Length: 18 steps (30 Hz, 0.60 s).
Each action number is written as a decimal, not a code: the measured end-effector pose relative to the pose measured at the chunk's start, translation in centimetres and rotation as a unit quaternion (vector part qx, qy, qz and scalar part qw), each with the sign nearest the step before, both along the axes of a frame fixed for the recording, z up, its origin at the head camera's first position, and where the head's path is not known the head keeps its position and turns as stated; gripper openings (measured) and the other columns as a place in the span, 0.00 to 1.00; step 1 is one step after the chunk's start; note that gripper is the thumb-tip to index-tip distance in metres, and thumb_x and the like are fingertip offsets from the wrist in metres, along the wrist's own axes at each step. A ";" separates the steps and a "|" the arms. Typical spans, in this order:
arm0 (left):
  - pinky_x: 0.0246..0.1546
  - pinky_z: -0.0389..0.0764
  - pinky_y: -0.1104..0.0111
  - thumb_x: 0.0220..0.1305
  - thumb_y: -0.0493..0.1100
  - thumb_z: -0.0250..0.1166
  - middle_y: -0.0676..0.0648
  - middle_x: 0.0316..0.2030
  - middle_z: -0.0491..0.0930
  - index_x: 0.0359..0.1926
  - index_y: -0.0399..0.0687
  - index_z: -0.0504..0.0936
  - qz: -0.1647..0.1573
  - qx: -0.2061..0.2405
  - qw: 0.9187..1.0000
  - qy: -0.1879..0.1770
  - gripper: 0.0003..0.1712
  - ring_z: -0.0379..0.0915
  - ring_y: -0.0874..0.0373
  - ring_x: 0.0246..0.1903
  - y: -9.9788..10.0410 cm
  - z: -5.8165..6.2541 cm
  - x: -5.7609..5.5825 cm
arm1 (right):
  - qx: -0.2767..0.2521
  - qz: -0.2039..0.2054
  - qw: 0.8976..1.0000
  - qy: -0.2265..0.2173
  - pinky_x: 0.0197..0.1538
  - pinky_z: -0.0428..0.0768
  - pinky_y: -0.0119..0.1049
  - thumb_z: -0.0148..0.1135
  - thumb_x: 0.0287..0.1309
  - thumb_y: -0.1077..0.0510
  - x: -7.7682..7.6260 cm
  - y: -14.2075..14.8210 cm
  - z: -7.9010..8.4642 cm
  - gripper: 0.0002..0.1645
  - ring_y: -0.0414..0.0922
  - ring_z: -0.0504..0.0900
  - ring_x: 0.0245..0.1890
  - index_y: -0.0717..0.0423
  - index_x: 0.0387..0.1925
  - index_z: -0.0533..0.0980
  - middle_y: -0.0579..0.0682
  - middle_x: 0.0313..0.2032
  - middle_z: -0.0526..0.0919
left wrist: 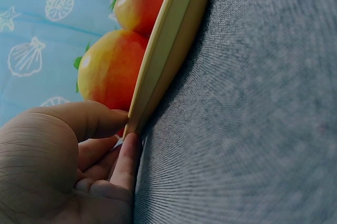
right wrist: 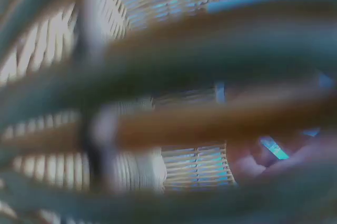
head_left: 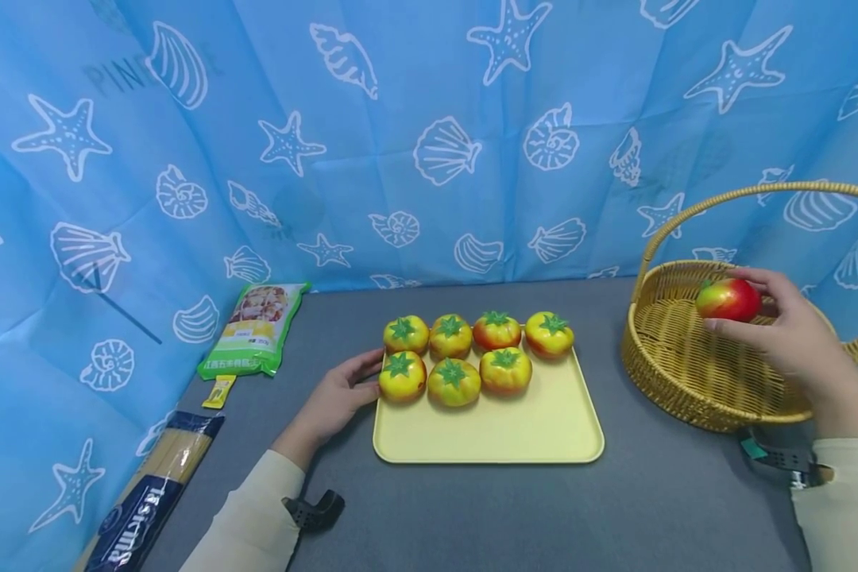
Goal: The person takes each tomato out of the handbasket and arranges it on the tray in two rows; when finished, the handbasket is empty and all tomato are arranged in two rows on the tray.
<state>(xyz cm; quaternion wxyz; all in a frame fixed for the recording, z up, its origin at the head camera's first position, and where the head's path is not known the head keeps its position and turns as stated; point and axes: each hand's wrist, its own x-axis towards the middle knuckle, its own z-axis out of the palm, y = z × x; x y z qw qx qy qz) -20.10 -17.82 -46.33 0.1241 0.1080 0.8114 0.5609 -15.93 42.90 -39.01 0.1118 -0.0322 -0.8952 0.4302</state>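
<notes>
My right hand [head_left: 794,338] grips a red and yellow toy tomato [head_left: 725,300] with a bit of green on it, held above the round wicker basket [head_left: 654,381]. In the right wrist view, blurred bands cover much of the basket weave [right wrist: 200,166], and the tomato cannot be made out. At the left side of a pale yellow tray [head_left: 500,437], my left hand [head_left: 338,397] pinches the rim between thumb and fingers, as the left wrist view shows. Several yellow-red toy tomatoes [head_left: 454,383] with green leafy tops stand in two rows on the tray's back part.
The basket's tall handle [head_left: 751,191] arches over its opening. To the left lie a green food bag [head_left: 253,330], a small yellow packet [head_left: 218,392] and a pack of dried pasta [head_left: 153,492]. A blue shell-print curtain [head_left: 415,199] hangs behind the grey table [head_left: 515,516].
</notes>
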 end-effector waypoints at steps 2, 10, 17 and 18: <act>0.72 0.72 0.48 0.72 0.39 0.68 0.42 0.73 0.75 0.82 0.46 0.69 -0.001 -0.001 1.000 0.000 0.40 0.73 0.47 0.71 0.0 0.1 0.0 | -0.005 0.002 1.000 0.007 0.41 0.75 0.15 0.76 0.69 0.59 0.0 -0.3 0.2 0.54 0.40 0.67 0.54 0.53 0.85 0.55 0.63 0.67 0.63; 0.73 0.72 0.48 0.72 0.39 0.68 0.42 0.73 0.75 0.82 0.45 0.69 -0.002 -0.001 1.000 0.006 0.40 0.72 0.46 0.71 0.0 0.1 0.1 | -0.071 0.041 0.995 0.049 0.49 0.76 0.15 0.72 0.65 0.74 0.0 -2.0 1.0 0.48 0.31 0.70 0.53 0.35 0.69 0.57 0.51 0.64 0.60; 0.73 0.72 0.48 0.71 0.38 0.68 0.43 0.73 0.76 0.82 0.46 0.69 -0.001 -0.002 1.000 0.004 0.39 0.72 0.47 0.71 0.1 0.2 0.1 | -0.045 0.069 0.995 0.047 0.43 0.80 0.19 0.75 0.67 0.68 0.5 -3.3 2.2 0.48 0.40 0.72 0.51 0.41 0.81 0.65 0.47 0.63 0.65; 0.73 0.72 0.48 0.71 0.38 0.68 0.43 0.72 0.76 0.82 0.45 0.69 -0.001 -0.002 1.000 0.004 0.39 0.72 0.47 0.71 0.1 0.2 0.1 | -0.044 0.073 0.995 0.046 0.43 0.81 0.19 0.74 0.68 0.68 0.6 -3.4 2.4 0.49 0.40 0.72 0.51 0.41 0.82 0.64 0.48 0.63 0.65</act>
